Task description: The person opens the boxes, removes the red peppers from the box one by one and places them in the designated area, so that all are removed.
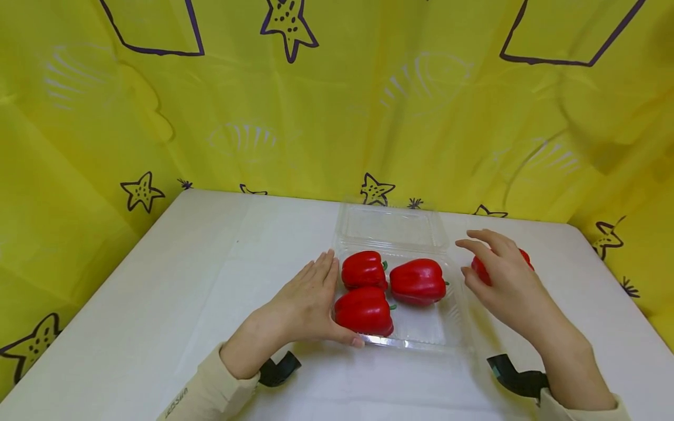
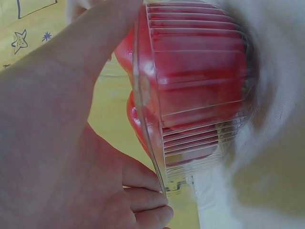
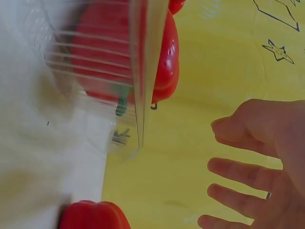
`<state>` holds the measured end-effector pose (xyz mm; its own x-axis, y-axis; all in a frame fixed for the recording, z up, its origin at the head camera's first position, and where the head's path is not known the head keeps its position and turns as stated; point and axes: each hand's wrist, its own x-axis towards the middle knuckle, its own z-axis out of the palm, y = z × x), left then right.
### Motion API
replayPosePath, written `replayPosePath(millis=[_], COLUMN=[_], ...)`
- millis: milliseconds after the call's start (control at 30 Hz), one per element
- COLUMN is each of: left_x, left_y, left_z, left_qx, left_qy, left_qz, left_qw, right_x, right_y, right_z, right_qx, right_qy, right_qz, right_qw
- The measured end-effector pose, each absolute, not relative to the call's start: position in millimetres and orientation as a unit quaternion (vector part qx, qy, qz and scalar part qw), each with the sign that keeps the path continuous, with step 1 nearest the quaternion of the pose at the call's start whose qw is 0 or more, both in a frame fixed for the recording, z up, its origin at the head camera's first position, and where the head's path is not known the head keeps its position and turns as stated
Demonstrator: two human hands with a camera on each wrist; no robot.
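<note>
A clear plastic clamshell container (image 1: 423,327) lies opened on the table. Inside it are three red bell peppers: one at the back left (image 1: 362,269), one at the front left (image 1: 363,311) and one on the right (image 1: 418,282). My left hand (image 1: 305,304) rests against the container's left rim, fingers straight, thumb along the front edge. To the right of the container, my right hand (image 1: 508,283) hovers with fingers spread over a fourth red bell pepper (image 1: 480,271), partly hidden beneath it. In the right wrist view this pepper (image 3: 93,217) lies apart from the fingers.
The container's ribbed lid (image 1: 392,228) is folded back towards the far edge. A white-covered table (image 1: 158,292) spreads out on both sides. Behind it hangs a yellow curtain (image 1: 326,105) printed with stars and fish.
</note>
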<state>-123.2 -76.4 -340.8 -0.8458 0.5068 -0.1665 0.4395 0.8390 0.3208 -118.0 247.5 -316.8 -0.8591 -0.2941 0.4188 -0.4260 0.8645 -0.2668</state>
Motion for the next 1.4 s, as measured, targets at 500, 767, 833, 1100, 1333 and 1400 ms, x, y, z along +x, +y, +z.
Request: replayPosePath(millis=[500, 767, 833, 1100, 1333, 1400], left_x=[-123, -122, -122, -123, -123, -123], left_y=[-78, -78, -78, -77, -77, -77], left_z=[-341, -343, -343, -342, -341, -341], left_qx=[0.253, 0.248, 0.247, 0.248, 0.251, 0.251], left_qy=[0.951, 0.951, 0.951, 0.951, 0.951, 0.951], left_qz=[0.135, 0.140, 0.141, 0.140, 0.140, 0.141], left_qw=[0.115, 0.124, 0.124, 0.121, 0.117, 0.117], right_x=[-113, -111, -112, -114, -115, -116], right_y=[218, 207, 206, 202, 201, 201], right_z=[-322, -331, -333, -341, -344, -345], right_qx=[0.243, 0.257, 0.262, 0.274, 0.264, 0.261], right_qy=[-0.940, -0.938, -0.937, -0.936, -0.940, -0.940], right_qz=[0.223, 0.229, 0.228, 0.219, 0.216, 0.217], right_qw=[0.086, 0.047, 0.044, 0.033, 0.025, 0.025])
